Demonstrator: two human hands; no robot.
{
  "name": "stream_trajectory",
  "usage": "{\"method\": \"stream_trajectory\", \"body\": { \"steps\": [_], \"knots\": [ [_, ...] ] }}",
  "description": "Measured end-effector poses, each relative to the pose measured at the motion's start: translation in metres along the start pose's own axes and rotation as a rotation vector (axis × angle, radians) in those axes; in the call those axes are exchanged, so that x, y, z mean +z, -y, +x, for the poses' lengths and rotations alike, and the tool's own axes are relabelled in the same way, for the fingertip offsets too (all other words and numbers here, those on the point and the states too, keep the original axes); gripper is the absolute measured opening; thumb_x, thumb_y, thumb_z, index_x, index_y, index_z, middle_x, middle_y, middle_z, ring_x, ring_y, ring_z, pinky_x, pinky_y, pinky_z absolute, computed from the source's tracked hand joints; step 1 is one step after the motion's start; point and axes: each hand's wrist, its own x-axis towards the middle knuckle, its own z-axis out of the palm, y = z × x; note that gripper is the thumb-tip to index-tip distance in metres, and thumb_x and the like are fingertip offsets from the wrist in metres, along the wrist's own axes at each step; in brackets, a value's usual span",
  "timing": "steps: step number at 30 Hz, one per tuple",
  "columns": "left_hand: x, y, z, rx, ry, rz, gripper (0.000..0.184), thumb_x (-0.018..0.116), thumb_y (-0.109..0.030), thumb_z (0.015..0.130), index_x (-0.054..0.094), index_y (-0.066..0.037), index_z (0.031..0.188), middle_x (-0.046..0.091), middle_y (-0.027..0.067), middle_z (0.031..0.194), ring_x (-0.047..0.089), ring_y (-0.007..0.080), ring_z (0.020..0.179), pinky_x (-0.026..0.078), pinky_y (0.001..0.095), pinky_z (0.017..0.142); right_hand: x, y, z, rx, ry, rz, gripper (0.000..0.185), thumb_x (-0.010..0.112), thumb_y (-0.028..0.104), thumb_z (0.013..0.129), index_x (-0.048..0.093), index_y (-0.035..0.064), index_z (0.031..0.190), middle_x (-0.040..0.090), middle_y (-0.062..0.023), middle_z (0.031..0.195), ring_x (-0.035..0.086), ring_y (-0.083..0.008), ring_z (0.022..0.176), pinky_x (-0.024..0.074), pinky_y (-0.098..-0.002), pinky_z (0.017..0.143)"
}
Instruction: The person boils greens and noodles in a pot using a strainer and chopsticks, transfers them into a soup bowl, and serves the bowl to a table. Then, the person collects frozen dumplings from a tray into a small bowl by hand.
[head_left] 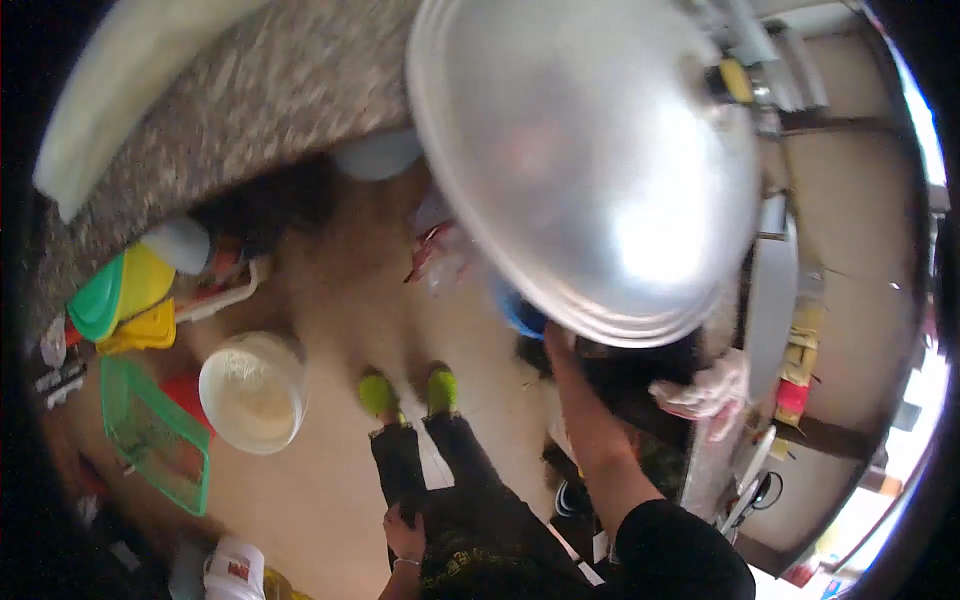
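A large, shiny metal lid (580, 170) with a dark and yellow knob (733, 82) fills the upper right of the head view. My right forearm reaches up to its lower rim. There my right hand (557, 342) passes behind the rim; its fingers are hidden, so I cannot tell what they grip. Part of a blue object (522, 315) shows beside that wrist. Down by my thigh hangs my left hand (405, 535), against the dark trousers, its fingers loosely extended with nothing visible in them.
A speckled countertop (290, 75) carries a long pale object (130, 95). On the floor stand a white bucket (252, 395), a green basket (155, 435) and yellow containers (145, 300). A crumpled cloth (708, 393) lies right of my arm. Another white bucket (235, 570) is at lower left.
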Motion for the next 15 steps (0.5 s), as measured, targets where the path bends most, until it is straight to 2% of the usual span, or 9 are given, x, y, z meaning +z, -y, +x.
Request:
{"method": "stream_trajectory", "body": {
  "steps": [2, 4, 5, 6, 7, 8, 10, 13, 15],
  "knots": [
    [0.012, 0.043, -0.009, -0.199, 0.001, -0.469, 0.045, 0.070, -0.021, 0.072, 0.054, 0.000, 0.108, 0.056, 0.0209, 0.106, 0.052, 0.0371, 0.100, 0.042, 0.0446, 0.089, -0.001, -0.004, -0.061, -0.059, -0.054, 0.212, 0.033, 0.038, 0.018, 0.094, 0.047, 0.0047, 0.123, 0.052, -0.0164, 0.119, 0.046, -0.0301, 0.114, 0.0345, -0.0407, 0.100],
    [-0.002, 0.072, -0.012, -0.073, 0.004, -0.532, 0.036, 0.069, -0.017, 0.075, 0.057, 0.001, 0.103, 0.058, 0.0192, 0.100, 0.055, 0.0335, 0.092, 0.045, 0.0416, 0.083, -0.007, 0.001, -0.128, -0.297, -0.050, 1.134, 0.033, 0.036, 0.018, 0.096, 0.046, 0.0036, 0.123, 0.051, -0.0156, 0.120, 0.045, -0.0297, 0.115, 0.0337, -0.0404, 0.102],
    [-0.004, 0.093, -0.007, -0.116, -0.011, -0.506, 0.029, 0.067, -0.014, 0.076, 0.057, 0.000, 0.100, 0.059, 0.0165, 0.095, 0.057, 0.0296, 0.084, 0.047, 0.0386, 0.071, -0.028, 0.011, -0.173, 0.215, 0.105, 0.375, 0.026, 0.039, 0.016, 0.092, 0.053, 0.0043, 0.110, 0.054, -0.0146, 0.110, 0.049, -0.0290, 0.104, 0.0390, -0.0397, 0.092],
    [-0.016, 0.093, 0.009, -0.157, -0.031, -0.475, 0.023, 0.065, -0.012, 0.078, 0.057, 0.000, 0.097, 0.061, 0.0138, 0.089, 0.058, 0.0257, 0.075, 0.048, 0.0356, 0.060, -0.032, 0.001, -0.220, -0.307, -0.103, 0.045, 0.023, 0.042, 0.016, 0.089, 0.055, 0.0041, 0.103, 0.056, -0.0158, 0.102, 0.053, -0.0296, 0.093, 0.0428, -0.0403, 0.085],
    [-0.052, 0.071, 0.003, -0.104, 0.017, -0.465, 0.026, 0.061, -0.018, 0.082, 0.057, 0.001, 0.099, 0.060, 0.0147, 0.095, 0.057, 0.0259, 0.081, 0.046, 0.0353, 0.070, -0.105, 0.034, -0.247, -0.241, 0.218, -0.112, 0.025, 0.040, 0.016, 0.089, 0.055, 0.0022, 0.102, 0.058, -0.0185, 0.098, 0.057, -0.0296, 0.089, 0.0456, -0.0409, 0.081],
    [-0.097, 0.037, 0.000, -0.050, 0.063, -0.457, 0.031, 0.056, -0.024, 0.086, 0.057, 0.003, 0.102, 0.059, 0.0157, 0.101, 0.056, 0.0261, 0.087, 0.045, 0.0351, 0.079, -0.155, 0.051, -0.264, -0.404, 0.526, -0.200, 0.026, 0.040, 0.019, 0.089, 0.055, 0.0022, 0.103, 0.060, -0.0213, 0.092, 0.060, -0.0309, 0.087, 0.0477, -0.0419, 0.078],
    [-0.185, -0.051, 0.002, -0.075, 0.075, -0.300, 0.040, 0.052, -0.029, 0.089, 0.058, 0.006, 0.105, 0.060, 0.0171, 0.106, 0.056, 0.0294, 0.094, 0.044, 0.0367, 0.088, -0.200, 0.066, -0.318, -0.209, 0.518, 0.141, 0.032, 0.044, 0.028, 0.088, 0.059, 0.0083, 0.108, 0.063, -0.0177, 0.090, 0.061, -0.0310, 0.086, 0.0479, -0.0420, 0.075],
    [-0.212, -0.047, 0.039, -0.085, 0.112, -0.267, 0.036, 0.053, -0.025, 0.087, 0.058, 0.006, 0.106, 0.061, 0.0191, 0.104, 0.057, 0.0300, 0.092, 0.045, 0.0362, 0.082, -0.244, 0.061, -0.358, 0.099, 0.778, 0.496, 0.036, 0.049, 0.035, 0.086, 0.061, 0.0135, 0.112, 0.066, -0.0118, 0.093, 0.062, -0.0250, 0.082, 0.0491, -0.0397, 0.072],
    [-0.223, -0.046, 0.067, -0.056, 0.166, -0.322, 0.031, 0.055, -0.021, 0.085, 0.057, 0.004, 0.103, 0.061, 0.0171, 0.099, 0.056, 0.0278, 0.087, 0.044, 0.0345, 0.075, -0.269, 0.061, -0.373, 0.331, 0.732, 0.556, 0.039, 0.051, 0.045, 0.085, 0.065, 0.0121, 0.099, 0.065, -0.0127, 0.102, 0.062, -0.0277, 0.093, 0.0478, -0.0400, 0.080]
  ]
}}
